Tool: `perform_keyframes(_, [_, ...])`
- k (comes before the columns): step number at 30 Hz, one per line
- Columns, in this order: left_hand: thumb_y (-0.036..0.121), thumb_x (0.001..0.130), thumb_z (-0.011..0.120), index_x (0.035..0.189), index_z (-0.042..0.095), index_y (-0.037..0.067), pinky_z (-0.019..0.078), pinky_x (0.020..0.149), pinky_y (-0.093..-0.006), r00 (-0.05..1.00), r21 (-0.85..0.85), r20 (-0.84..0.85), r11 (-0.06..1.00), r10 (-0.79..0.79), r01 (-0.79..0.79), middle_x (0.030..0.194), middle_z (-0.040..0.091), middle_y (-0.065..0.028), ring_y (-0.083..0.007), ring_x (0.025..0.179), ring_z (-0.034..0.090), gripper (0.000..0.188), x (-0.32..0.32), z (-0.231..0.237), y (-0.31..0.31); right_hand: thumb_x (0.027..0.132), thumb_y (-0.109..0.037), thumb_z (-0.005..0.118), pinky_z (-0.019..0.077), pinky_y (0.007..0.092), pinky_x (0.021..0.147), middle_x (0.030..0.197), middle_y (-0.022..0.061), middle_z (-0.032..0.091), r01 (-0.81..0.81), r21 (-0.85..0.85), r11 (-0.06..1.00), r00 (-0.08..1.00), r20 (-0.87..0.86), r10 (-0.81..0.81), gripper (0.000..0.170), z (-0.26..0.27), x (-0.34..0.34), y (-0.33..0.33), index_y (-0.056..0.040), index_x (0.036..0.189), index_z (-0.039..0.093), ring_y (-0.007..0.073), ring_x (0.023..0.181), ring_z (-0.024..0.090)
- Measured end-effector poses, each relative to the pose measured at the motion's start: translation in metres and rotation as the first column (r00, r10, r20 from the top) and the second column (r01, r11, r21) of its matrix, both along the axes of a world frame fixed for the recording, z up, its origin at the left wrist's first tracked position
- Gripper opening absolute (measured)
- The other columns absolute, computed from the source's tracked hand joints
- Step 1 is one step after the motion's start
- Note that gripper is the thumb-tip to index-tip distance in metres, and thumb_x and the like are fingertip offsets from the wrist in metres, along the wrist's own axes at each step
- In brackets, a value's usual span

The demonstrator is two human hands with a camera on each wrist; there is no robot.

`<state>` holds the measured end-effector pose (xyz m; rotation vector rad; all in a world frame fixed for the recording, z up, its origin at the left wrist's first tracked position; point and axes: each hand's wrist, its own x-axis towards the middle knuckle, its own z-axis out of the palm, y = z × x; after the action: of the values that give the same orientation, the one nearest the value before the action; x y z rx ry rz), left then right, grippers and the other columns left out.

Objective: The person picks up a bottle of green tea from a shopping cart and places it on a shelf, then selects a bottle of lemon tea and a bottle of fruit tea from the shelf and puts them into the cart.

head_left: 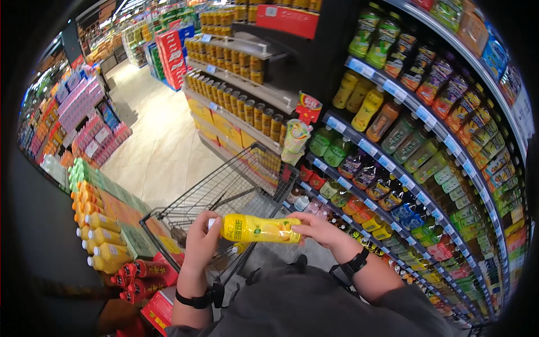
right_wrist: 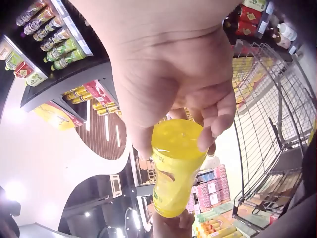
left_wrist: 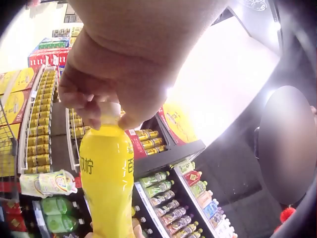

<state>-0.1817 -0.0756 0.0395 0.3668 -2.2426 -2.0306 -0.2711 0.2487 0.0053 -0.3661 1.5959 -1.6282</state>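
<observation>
A yellow drink bottle (head_left: 261, 229) with a white cap lies sideways between my two hands, in front of my body. My left hand (head_left: 200, 236) grips it at the cap end; the left wrist view shows thumb and fingers around the white cap (left_wrist: 110, 110). My right hand (head_left: 320, 229) holds the base end, and in the right wrist view its thumb and fingers curl round the bottle's bottom (right_wrist: 178, 136). Lemon pictures and green lettering show on the label. Beneath the bottle stands a wire shopping cart (head_left: 193, 194), with another yellow-labelled bottle (head_left: 238, 247) inside it.
Shelves of bottled drinks (head_left: 393, 163) curve along my right side. Ahead stands a rack of golden cans (head_left: 247, 109). Orange juice bottles (head_left: 104, 236) and red bottle packs (head_left: 145, 276) are stacked at left. A pale floor aisle (head_left: 151, 129) runs forward.
</observation>
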Motion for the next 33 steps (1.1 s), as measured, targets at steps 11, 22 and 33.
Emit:
perform_keyframes(11, [0.014, 0.102, 0.061, 0.107, 0.063, 0.002, 0.0419, 0.065, -0.0225, 0.992, 0.029, 0.008, 0.991, 0.13, -0.13, 0.084, 0.06, 0.0009, -0.0054, 0.073, 0.053, 0.013, 0.064, -0.022, -0.074, 0.101, -0.029, 0.065, 0.0484, 0.0224, 0.061, 0.1, 0.0028, 0.066, 0.041, -0.061, 0.997, 0.979, 0.202, -0.028, 0.042, -0.008, 0.012, -0.097, -0.0008, 0.131, 0.056, 0.008, 0.07, 0.059])
perform_keyframes(22, [0.015, 0.104, 0.058, 0.113, 0.061, 0.003, 0.0396, 0.055, -0.0213, 0.954, -0.075, 0.116, 0.96, 0.277, -0.27, 0.081, 0.061, 0.0008, -0.0046, 0.063, 0.052, 0.015, 0.102, -0.056, -0.111, 0.107, -0.039, 0.053, 0.0492, 0.0236, 0.06, 0.091, 0.0021, 0.065, -0.177, -0.017, 0.984, 0.926, 0.336, 0.172, 0.043, -0.063, -0.013, -0.172, -0.001, 0.128, 0.058, 0.008, 0.066, 0.057])
perform_keyframes(33, [0.015, 0.102, 0.061, 0.117, 0.064, 0.004, 0.0373, 0.054, -0.0211, 0.891, -0.105, 0.307, 0.942, 0.336, -0.319, 0.075, 0.058, 0.0027, -0.0038, 0.061, 0.051, 0.019, 0.044, -0.098, -0.119, 0.11, -0.042, 0.039, 0.0484, 0.0261, 0.065, 0.104, 0.0039, 0.067, -0.313, 0.064, 0.948, 0.762, 0.613, 0.21, 0.044, -0.161, -0.074, -0.231, -0.0069, 0.129, 0.059, 0.0127, 0.073, 0.06])
